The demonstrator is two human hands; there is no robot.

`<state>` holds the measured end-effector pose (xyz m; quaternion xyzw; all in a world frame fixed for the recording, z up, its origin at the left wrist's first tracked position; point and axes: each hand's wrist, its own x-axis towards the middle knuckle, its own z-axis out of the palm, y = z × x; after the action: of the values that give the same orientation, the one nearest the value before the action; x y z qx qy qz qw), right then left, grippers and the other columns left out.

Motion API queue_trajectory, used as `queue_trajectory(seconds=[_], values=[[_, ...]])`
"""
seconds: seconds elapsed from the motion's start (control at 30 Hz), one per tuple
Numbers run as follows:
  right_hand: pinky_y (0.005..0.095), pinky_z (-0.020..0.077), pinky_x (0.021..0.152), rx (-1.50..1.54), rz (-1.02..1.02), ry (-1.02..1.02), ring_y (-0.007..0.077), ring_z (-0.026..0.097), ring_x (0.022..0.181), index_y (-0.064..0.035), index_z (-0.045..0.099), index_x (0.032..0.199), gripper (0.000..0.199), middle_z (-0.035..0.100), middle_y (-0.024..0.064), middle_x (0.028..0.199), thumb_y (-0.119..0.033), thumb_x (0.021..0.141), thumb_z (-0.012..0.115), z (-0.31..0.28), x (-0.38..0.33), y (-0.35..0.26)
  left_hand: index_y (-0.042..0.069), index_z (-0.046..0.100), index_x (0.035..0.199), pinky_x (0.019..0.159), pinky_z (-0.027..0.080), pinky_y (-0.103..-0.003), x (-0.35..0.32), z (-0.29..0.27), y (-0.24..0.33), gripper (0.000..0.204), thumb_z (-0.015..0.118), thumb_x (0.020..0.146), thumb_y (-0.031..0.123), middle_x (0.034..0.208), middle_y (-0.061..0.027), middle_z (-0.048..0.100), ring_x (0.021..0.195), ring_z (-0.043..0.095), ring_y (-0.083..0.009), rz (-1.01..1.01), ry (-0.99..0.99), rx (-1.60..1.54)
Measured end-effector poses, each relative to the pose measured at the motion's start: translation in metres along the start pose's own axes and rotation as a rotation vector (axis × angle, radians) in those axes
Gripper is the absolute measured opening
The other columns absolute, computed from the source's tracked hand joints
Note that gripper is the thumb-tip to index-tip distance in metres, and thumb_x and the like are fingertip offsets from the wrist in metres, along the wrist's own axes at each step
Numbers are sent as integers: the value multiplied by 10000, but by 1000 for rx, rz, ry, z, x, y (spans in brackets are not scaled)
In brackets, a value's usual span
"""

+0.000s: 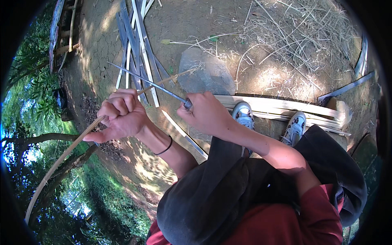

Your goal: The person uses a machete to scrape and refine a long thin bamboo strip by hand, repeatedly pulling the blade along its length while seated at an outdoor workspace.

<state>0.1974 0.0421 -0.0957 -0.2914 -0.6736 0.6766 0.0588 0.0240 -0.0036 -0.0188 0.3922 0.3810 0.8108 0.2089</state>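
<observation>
My left hand (124, 111) is closed around a long, thin bamboo strip (55, 169), its thumb stretched along it. One part of the strip bows down to the lower left; the other runs past my fingers to the upper right. In my right hand (207, 113) is the handle of a knife, fingers wrapped round it. The knife's slender, pointed blade (163, 89) slants to the upper left and crosses over the strip beyond my left knuckles. Whether the edge touches the strip, I cannot tell.
Split bamboo slats (143, 53) lie ahead on the dirt, near a flat stone (210, 73). Thin shavings (302, 36) are heaped at the far right. A bamboo bundle (281, 107) lies by my shoes (243, 112). Another slat (183, 132) rests below my hands, and branches (41, 139) stand left.
</observation>
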Motion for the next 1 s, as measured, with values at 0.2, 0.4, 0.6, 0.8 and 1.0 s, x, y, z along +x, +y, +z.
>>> queue_trajectory(seconds=[0.2, 0.4, 0.6, 0.8, 1.0], values=[[481, 490, 636, -134, 128, 145, 455, 595, 617, 107, 614, 771, 363, 567, 270, 596, -250, 834, 588, 26, 13, 76, 175, 139, 584, 373, 56, -253, -1, -1, 2, 746, 231, 787, 887, 450, 38, 123, 390, 74, -86, 8, 29, -47], [500, 500, 663, -43, 80, 71, 462, 617, 667, 106, 609, 716, 386, 601, 285, 652, -260, 839, 590, 19, 5, 42, 186, 133, 585, 365, 67, -258, -1, -7, 1, 734, 232, 791, 883, 430, 41, 120, 394, 62, -96, 10, 32, -18], [504, 522, 713, -156, 281, 38, 453, 636, 750, 90, 633, 793, 415, 623, 304, 749, -321, 834, 587, 16, 13, 91, 186, 140, 592, 396, 60, -262, -2, -8, 7, 731, 225, 791, 884, 435, 42, 114, 399, 63, -98, -5, 107, -17], [491, 531, 746, -142, 266, 33, 449, 641, 811, 80, 636, 797, 420, 621, 301, 782, -332, 855, 572, 23, 7, 80, 189, 133, 596, 416, 63, -267, -5, -7, 5, 717, 222, 809, 868, 442, 45, 120, 417, 48, -94, 29, 226, 92], [486, 533, 743, -281, 350, 116, 438, 648, 815, 61, 646, 833, 415, 630, 286, 798, -348, 859, 582, 30, 17, 110, 183, 131, 591, 421, 68, -261, 0, -3, 6, 720, 225, 817, 860, 440, 44, 130, 422, 48, -91, 62, 301, 160]])
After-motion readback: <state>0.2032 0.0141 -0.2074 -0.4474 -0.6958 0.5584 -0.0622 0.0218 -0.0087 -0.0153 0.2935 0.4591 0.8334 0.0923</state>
